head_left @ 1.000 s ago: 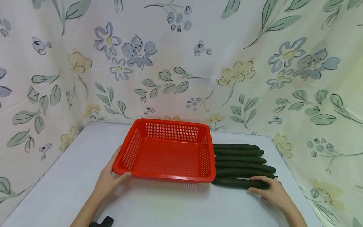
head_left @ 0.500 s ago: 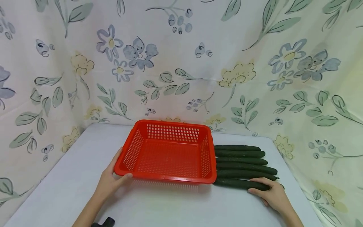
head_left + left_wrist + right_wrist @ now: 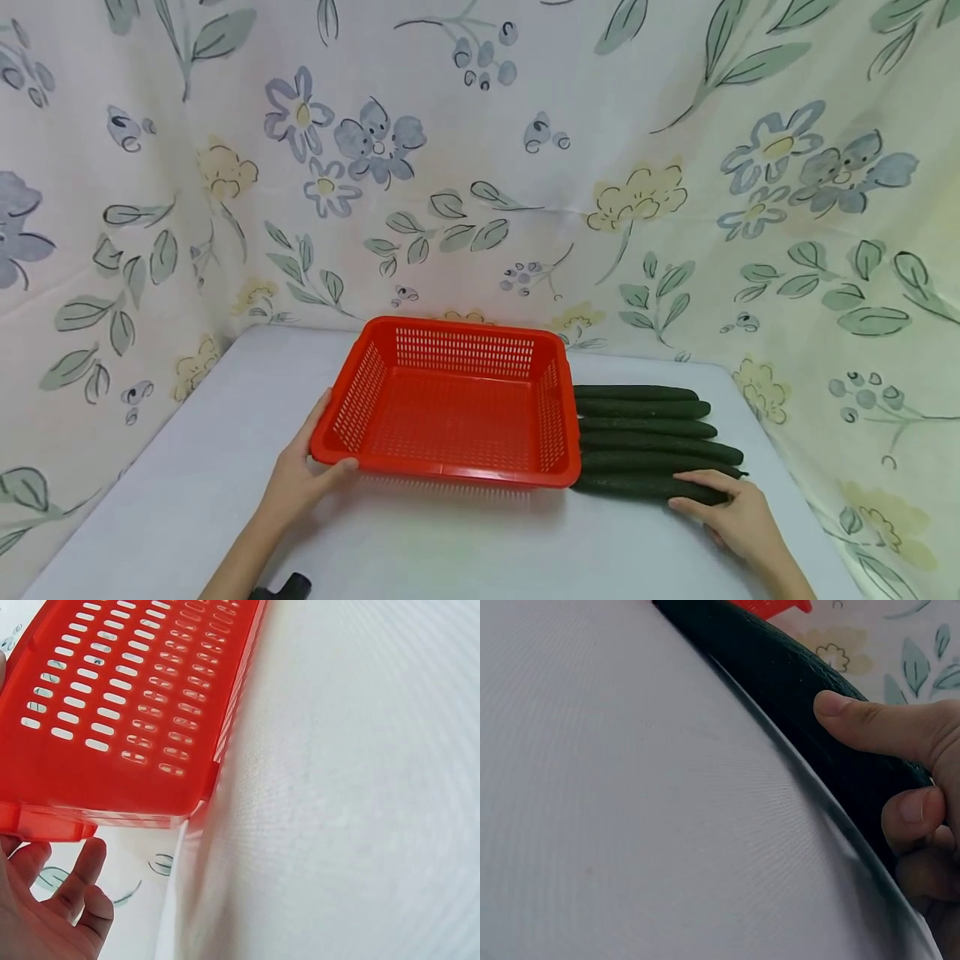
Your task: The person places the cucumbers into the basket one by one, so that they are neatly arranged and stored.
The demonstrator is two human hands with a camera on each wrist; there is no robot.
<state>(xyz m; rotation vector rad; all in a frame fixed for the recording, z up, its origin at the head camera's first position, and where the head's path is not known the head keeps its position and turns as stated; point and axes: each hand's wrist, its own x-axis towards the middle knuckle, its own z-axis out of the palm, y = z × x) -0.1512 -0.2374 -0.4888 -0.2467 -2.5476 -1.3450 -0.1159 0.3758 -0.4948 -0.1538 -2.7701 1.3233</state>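
A red slotted plastic basket with nothing in it stands mid-table in the head view. At its front left corner my left hand grips the rim, thumb along the front edge. In the left wrist view, some fingers of that hand stick out past the red basket rim. Several dark green cucumbers lie side by side to the right of the basket. Over the right end of the nearest cucumber, my right hand holds it between thumb and fingers, as the right wrist view also shows.
A white cloth covers the table. Behind it and along both sides hangs a flowered curtain. A small black object shows by the left forearm at the bottom edge.
Everything sits slightly further right in the head view, as the camera has turned a little. Both hands keep their places on the basket and the cucumber.
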